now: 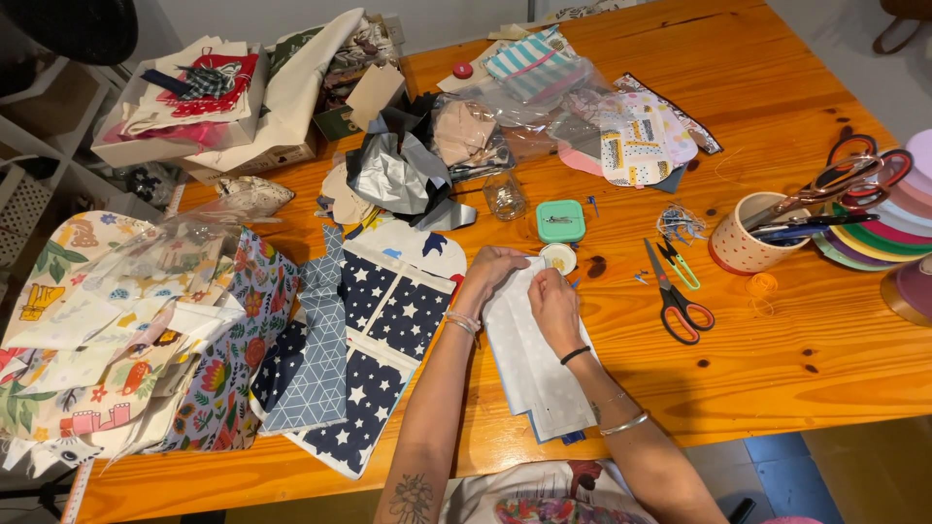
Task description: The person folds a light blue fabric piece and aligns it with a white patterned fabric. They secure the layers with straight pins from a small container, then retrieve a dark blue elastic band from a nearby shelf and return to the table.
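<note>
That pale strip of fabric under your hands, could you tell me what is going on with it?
A person at a wooden table holds a pale fabric strip with both hands: the left hand grips its top edge, the right hand pinches it just beside. Navy star-print fabric lies to the left; red-handled scissors and a green pin box lie nearby.

This looks like a sewing room at home. All around the hands, a wooden table (777,320) is covered with cloth pieces (320,340). Scissors (675,291) lie just right of them, near a cup of tools (748,238).
</note>
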